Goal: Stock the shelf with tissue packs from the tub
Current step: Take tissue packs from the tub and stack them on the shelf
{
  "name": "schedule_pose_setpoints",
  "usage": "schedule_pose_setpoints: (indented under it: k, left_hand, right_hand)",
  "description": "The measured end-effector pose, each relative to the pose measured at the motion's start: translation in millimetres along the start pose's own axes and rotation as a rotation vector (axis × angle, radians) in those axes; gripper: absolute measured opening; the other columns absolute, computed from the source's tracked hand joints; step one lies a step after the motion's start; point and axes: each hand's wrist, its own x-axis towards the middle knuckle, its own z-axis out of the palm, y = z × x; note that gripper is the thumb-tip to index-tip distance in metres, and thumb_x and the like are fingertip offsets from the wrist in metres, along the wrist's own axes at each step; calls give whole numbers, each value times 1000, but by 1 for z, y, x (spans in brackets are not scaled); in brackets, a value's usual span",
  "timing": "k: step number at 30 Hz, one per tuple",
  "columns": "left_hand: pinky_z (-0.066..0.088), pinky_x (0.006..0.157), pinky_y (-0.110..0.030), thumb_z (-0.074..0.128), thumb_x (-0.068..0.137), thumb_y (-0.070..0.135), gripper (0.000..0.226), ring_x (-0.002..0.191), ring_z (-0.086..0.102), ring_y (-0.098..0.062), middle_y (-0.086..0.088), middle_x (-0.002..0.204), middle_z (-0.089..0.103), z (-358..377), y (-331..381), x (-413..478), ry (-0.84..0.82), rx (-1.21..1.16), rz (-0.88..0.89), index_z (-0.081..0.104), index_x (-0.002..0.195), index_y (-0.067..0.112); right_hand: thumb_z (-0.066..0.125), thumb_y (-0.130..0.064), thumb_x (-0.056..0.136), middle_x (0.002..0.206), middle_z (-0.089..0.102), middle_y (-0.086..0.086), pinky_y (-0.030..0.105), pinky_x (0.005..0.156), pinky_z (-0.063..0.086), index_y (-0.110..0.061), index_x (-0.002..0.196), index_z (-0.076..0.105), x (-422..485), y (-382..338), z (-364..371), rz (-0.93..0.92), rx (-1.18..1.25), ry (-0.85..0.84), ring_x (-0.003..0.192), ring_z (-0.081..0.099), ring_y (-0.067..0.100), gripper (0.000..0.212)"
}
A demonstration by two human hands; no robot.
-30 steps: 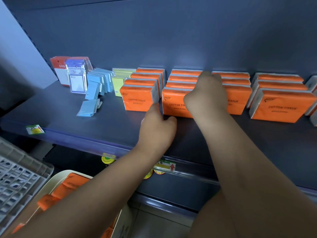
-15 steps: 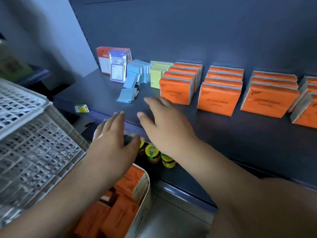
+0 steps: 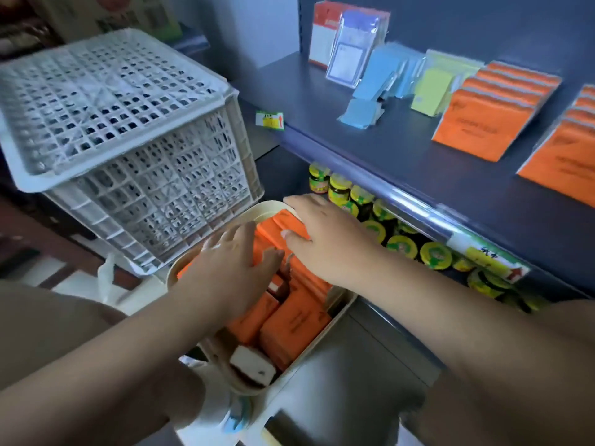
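The cream tub (image 3: 325, 333) stands on the floor below the shelf, filled with several orange tissue packs (image 3: 293, 320). My left hand (image 3: 231, 265) reaches into it with spread fingers that lie on the packs. My right hand (image 3: 325, 243) lies over the topmost orange pack (image 3: 280, 222) at the tub's far end, fingers straight toward the rim and thumb touching the pack's near side. On the dark shelf (image 3: 386, 149) to the upper right stand rows of orange tissue packs (image 3: 483, 123), with another row (image 3: 566, 162) at the frame's right edge.
An upturned white lattice crate (image 3: 128, 123) sits against the tub's left side. Yellow-lidded jars (image 3: 354, 194) fill the lower shelf, right of the tub. Blue card packs (image 3: 363, 111), yellow pads and boxed cards occupy the shelf's left end. A price label (image 3: 270, 120) marks its corner.
Both hands left the shelf's tissue rows and dropped down to the left into the tub. My view swung down with them, so the tub and crate now fill the middle.
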Motion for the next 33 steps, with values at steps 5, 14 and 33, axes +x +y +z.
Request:
schedule_pose_setpoints:
  k: [5,14,33]
  left_hand:
    - [28,113,-36,45,101,57,55,142,41,-29,-4,149,50,22,-38,3,-101,-41,-27,39,146,27]
    - [41,110,-41,59,95,48,67,133,51,-31,-8,147,51,55,-132,50,-335,96,57,36,154,25]
    - [41,108,-46,60,94,41,56,136,45,-32,-5,150,46,63,-98,162,-212,473,415,45,145,25]
  right_hand:
    - [55,-41,96,143,52,2,42,98,50,-21,142,50,18,11,44,48,-140,-213,127,54,26,50]
    - [60,-48,82,130,54,9,39,94,52,-21,131,55,34,46,103,391,-220,-414,117,58,34,56]
    - [64,-45,52,99,64,-8,38,73,60,-35,113,55,43,65,125,557,-12,-361,89,66,20,62]
